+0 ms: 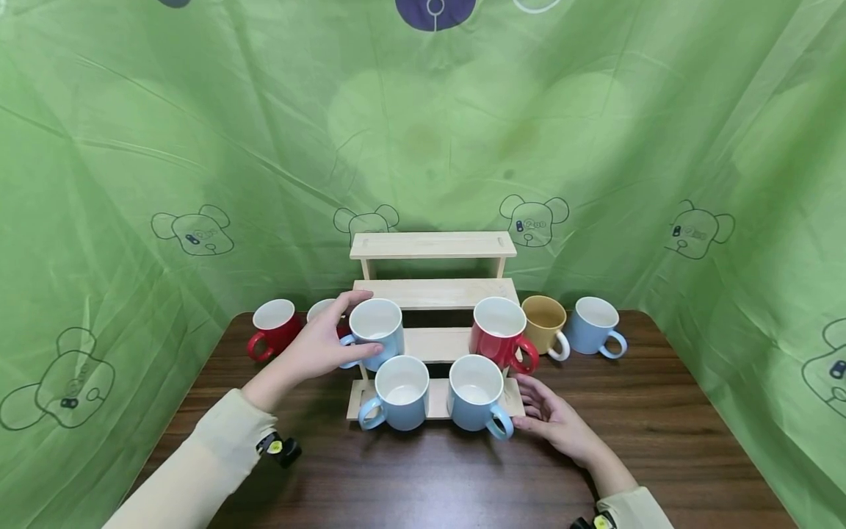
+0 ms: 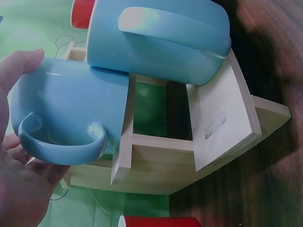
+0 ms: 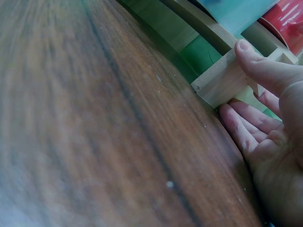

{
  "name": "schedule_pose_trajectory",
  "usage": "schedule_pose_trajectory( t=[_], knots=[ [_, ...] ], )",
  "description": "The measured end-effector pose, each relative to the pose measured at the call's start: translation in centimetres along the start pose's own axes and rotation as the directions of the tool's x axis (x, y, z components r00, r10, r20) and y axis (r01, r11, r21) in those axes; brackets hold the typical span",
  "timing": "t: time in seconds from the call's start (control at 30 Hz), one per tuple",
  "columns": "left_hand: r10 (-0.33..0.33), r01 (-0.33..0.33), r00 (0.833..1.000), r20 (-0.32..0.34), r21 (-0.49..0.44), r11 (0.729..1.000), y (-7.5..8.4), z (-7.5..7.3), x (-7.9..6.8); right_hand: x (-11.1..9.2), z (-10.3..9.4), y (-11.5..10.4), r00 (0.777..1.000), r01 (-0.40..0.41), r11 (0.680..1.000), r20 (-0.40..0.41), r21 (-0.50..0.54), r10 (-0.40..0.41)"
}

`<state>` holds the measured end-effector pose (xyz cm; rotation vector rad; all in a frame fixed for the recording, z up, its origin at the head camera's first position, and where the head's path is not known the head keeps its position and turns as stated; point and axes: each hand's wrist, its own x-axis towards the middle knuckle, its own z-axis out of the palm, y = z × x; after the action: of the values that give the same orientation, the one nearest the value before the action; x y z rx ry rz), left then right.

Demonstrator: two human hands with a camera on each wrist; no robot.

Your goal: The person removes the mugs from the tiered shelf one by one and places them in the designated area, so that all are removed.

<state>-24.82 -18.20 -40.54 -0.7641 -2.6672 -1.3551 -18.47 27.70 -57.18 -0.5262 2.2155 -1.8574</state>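
Note:
My left hand (image 1: pixel 324 342) grips a light blue mug (image 1: pixel 386 330) at the left of the second-lowest step of a tiered wooden rack (image 1: pixel 436 294). Thumb and fingers lie on either side of the mug, its handle towards the palm in the left wrist view. At the rack's lower right end my right hand (image 1: pixel 555 422) holds the corner of the bottom shelf (image 3: pixel 222 80), thumb against the board and fingers round its end. Two more blue mugs, one left (image 1: pixel 403 397) and one right (image 1: pixel 476 397), stand on the bottom shelf. A red mug (image 1: pixel 492 349) sits on the step above, at the right.
Left of the rack stand a red mug (image 1: pixel 277 323) and another mug (image 1: pixel 317 308), partly hidden by my left hand. To its right are a yellow mug (image 1: pixel 543 327) and a blue mug (image 1: pixel 590 330). Green cloth (image 1: pixel 423 147) surrounds the dark wooden table (image 1: pixel 410 485).

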Motion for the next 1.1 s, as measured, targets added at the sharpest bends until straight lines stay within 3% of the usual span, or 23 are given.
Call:
schedule_pose_trajectory(
  t=[0.67, 1.1],
  knots=[
    [-0.057, 0.056, 0.998, -0.014, -0.036, 0.998, 0.0, 1.0, 0.4, 0.0, 0.0, 0.2, 1.0, 0.024, 1.0, 0.001, 0.006, -0.024],
    [-0.05, 0.05, 0.998, -0.033, -0.009, 0.999, 0.0, 1.0, 0.4, 0.0, 0.1, 0.0, 1.0, 0.021, 1.0, -0.002, 0.005, -0.021]
  ],
)
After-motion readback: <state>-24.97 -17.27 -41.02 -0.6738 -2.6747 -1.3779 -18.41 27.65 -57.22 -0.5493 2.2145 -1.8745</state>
